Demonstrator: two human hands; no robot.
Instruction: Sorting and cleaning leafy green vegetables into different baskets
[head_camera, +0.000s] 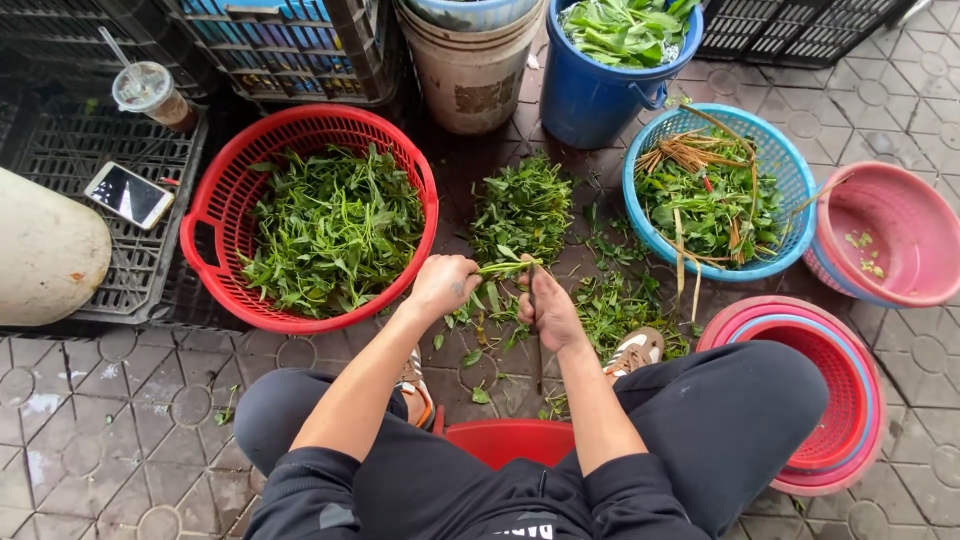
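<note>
Currently left hand (443, 285) clenched on a green stem (508, 267), held level so the right hand (551, 312), grasping a thin knife (535, 335), can reach it; stem sits above the loose greens pile (522, 208) on paving, red basket (222, 200) of greens alongside for easy reach

Outdoor pavement in flat daylight.
Grey interlocking paving tiles (120, 440) with circle patterns across the lower left and right edge, damp and darker toward the centre; black plastic crates (110, 180) at upper left, more crates (790, 25) at upper right.
</note>
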